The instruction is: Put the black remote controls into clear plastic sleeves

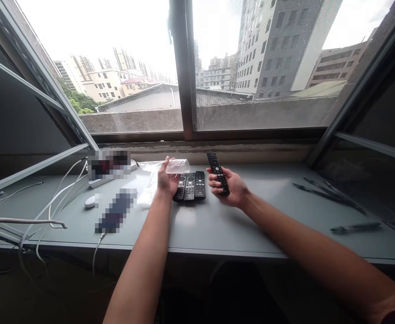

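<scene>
My right hand (233, 186) is wrapped round a black remote control (218, 173), held tilted with its buttons facing me. In my left hand (168, 180) is a clear plastic sleeve (180, 166), pinched between thumb and fingers and reaching out to the right. Just beyond and beside that hand, several black remotes (200, 184) lie side by side on the grey desk. A stack of thin white plastic sleeves (146, 193) lies to the left of my left wrist, partly hidden by it.
On the left of the desk (197, 234) are a blurred-out phone-like thing (116, 211) on a cable, a white rounded object (90, 201) and tangled white cables (53, 202). Dark pens (354, 228) and cords lie at the right. A window frame (185, 90) rises behind.
</scene>
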A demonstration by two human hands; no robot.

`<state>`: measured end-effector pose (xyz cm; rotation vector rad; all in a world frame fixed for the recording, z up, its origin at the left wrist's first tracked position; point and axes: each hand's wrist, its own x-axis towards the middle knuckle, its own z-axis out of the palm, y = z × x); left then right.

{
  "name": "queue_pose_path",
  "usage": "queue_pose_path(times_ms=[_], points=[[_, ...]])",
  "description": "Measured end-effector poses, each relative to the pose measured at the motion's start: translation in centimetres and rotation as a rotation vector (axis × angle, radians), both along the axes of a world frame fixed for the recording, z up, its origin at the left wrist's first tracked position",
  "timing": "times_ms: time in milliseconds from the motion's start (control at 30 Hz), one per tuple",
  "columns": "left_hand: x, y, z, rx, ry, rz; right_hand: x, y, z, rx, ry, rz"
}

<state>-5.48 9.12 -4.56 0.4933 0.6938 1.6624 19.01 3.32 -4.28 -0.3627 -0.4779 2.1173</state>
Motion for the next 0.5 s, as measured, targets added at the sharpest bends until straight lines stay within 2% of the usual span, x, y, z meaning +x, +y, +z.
queue_pose_path(times_ms=[233,433,500], points=[[-0.01,-0.04,0.06,-0.007,-0.005,0.002,-0.20,0.04,0.02,-0.061,-0.134,-0.096],[0.00,0.02,0.02,0.000,-0.006,-0.001,-0.06,0.14,-0.01,-0.017,-0.062,-0.026],[0.00,-0.04,0.06,-0.001,-0.004,-0.001,-0.19,0.00,0.08,0.004,-0.086,-0.041]])
